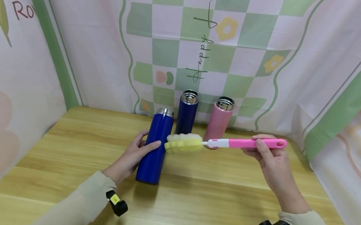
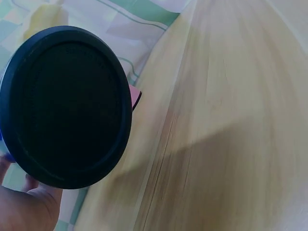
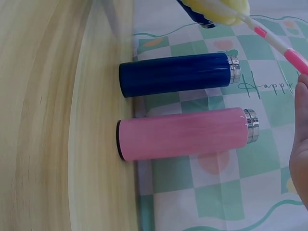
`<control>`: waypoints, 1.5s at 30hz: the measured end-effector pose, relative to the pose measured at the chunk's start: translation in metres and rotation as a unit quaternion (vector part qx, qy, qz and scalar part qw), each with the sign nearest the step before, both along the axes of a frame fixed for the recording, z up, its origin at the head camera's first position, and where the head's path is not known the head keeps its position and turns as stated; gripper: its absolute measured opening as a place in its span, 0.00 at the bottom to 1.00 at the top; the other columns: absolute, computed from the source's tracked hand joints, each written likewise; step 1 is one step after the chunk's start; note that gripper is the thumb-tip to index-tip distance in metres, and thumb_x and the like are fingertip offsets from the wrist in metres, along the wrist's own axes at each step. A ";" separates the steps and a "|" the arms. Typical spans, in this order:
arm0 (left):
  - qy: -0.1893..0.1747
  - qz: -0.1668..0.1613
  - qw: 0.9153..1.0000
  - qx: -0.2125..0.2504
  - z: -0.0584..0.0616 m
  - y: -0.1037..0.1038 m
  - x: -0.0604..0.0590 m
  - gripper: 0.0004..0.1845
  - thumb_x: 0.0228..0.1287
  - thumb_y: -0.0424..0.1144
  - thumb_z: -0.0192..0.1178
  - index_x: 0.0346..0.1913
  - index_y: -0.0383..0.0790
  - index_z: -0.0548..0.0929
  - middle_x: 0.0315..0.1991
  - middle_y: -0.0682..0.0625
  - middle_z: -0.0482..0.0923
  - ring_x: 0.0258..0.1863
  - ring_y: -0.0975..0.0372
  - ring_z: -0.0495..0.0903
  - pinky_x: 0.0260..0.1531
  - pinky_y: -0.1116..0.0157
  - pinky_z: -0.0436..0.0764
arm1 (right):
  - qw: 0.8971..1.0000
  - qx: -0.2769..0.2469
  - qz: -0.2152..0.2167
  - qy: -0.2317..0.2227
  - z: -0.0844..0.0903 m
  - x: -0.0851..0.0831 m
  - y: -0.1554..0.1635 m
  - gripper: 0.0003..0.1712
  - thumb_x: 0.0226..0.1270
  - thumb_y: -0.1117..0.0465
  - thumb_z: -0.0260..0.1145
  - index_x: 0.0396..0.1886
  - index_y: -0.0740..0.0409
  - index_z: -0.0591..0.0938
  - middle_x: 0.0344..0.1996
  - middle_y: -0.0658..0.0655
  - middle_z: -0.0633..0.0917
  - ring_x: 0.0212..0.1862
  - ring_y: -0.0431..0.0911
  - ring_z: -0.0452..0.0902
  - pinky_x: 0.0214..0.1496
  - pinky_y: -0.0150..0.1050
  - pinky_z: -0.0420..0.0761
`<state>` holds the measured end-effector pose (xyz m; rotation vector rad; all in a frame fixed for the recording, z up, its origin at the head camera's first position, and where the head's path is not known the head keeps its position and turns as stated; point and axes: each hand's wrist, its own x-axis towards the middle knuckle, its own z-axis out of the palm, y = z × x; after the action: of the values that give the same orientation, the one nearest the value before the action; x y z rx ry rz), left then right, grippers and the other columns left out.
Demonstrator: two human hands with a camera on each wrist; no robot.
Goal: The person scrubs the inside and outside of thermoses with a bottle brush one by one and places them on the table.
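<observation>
Three lidless flasks share the wooden table, and the bright blue flask stands nearest, upright. The left hand wraps its fingers round the flask's side, apparently to steady it. Just beside its mouth hangs the yellow sponge head of a bottle brush — the right hand grips the pink handle near its end, holding it level. Behind, against the patterned backdrop, stand a navy flask and a pink flask, mouths open.

Your left hand curls in a grip, thumb forward; your right hand pinches near the tabletop's far edge, forearm angled inward.
</observation>
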<state>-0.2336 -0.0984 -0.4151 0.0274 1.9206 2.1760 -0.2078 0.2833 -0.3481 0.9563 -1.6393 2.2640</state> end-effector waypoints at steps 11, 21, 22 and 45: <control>0.004 0.002 1.000 -0.012 0.002 0.001 0.002 0.40 0.59 0.57 0.70 0.73 0.62 0.64 0.60 0.42 0.72 0.55 0.48 0.78 0.51 0.49 0.78 | 0.999 -0.044 -0.032 0.000 0.002 -0.001 -0.001 0.13 0.78 0.73 0.49 0.51 0.78 0.76 0.46 0.64 0.82 0.46 0.50 0.86 0.50 0.42 0.81; 0.019 0.001 0.999 -0.026 0.008 0.001 0.003 0.43 0.58 0.56 0.71 0.74 0.57 0.63 0.61 0.43 0.69 0.57 0.49 0.76 0.59 0.47 0.73 | 0.996 -0.074 -0.045 -0.009 0.002 0.001 -0.001 0.13 0.78 0.72 0.50 0.53 0.76 0.77 0.47 0.64 0.82 0.47 0.51 0.86 0.51 0.42 0.80; 0.019 0.003 0.999 -0.025 0.008 0.001 0.003 0.43 0.58 0.57 0.71 0.74 0.57 0.63 0.61 0.43 0.69 0.58 0.49 0.76 0.59 0.47 0.73 | 0.996 -0.077 -0.039 -0.008 0.003 0.001 -0.002 0.13 0.78 0.73 0.50 0.52 0.76 0.77 0.47 0.65 0.82 0.47 0.52 0.86 0.51 0.42 0.80; 0.028 0.043 0.998 0.028 0.016 -0.004 -0.006 0.40 0.63 0.52 0.69 0.75 0.54 0.63 0.64 0.44 0.68 0.62 0.50 0.72 0.59 0.49 0.73 | 0.999 0.003 0.040 -0.016 -0.004 0.001 0.005 0.14 0.78 0.75 0.46 0.46 0.73 0.79 0.40 0.63 0.85 0.42 0.50 0.87 0.47 0.41 0.83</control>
<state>-0.2392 -0.1029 -0.3992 0.0166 1.9233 2.3088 -0.2067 0.2887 -0.3517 1.0101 -1.6488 2.3384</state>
